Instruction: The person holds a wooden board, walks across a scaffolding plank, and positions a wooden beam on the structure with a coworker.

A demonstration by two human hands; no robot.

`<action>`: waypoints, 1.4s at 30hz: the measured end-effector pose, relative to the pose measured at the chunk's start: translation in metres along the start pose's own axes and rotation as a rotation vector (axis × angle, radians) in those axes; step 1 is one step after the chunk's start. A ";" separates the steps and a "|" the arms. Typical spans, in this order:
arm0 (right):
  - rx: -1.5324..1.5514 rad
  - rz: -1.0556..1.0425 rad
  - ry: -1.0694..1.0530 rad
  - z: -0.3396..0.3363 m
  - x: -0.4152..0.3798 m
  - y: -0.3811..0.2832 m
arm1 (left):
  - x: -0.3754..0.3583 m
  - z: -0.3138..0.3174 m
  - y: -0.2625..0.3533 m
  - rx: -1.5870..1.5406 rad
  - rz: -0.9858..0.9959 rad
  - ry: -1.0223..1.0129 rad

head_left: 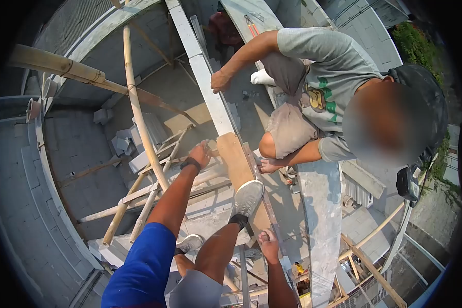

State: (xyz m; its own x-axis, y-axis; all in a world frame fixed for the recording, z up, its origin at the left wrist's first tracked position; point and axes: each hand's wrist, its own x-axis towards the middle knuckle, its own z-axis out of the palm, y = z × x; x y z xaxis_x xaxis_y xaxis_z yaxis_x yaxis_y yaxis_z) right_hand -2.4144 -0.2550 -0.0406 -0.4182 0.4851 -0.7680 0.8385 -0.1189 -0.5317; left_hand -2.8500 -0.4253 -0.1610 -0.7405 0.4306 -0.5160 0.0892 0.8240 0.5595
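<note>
My left hand (200, 153), with a dark band at the wrist, has its fingers curled beside the left edge of a brown plywood board (234, 159). What lies in its fingers is hidden. My right hand (268, 245) is at the right side of the same board, low in view, with bent fingers close to its edge; I cannot make out anything in them. One grey shoe (249, 197) of mine presses on the board. Beyond the board runs a narrow row of pale blocks (213, 105).
A co-worker (323, 97) squats to the right, one hand (220, 82) above the blocks, the other (269, 165) low near the board. Bamboo poles (138, 113) cross on the left above a lower floor. Red-handled pliers (251, 25) lie on a far ledge.
</note>
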 end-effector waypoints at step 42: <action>-0.406 0.245 -0.190 0.050 0.127 -0.016 | 0.173 0.133 0.116 1.217 -0.291 -0.972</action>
State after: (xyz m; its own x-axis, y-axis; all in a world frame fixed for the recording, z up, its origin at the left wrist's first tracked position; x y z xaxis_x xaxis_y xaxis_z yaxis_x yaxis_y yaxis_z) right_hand -2.4983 -0.2344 -0.1473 -0.2168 0.3141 -0.9243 0.9722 0.1552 -0.1753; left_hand -2.8795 -0.2060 -0.2714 -0.1786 -0.1204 -0.9765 0.8381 0.5013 -0.2151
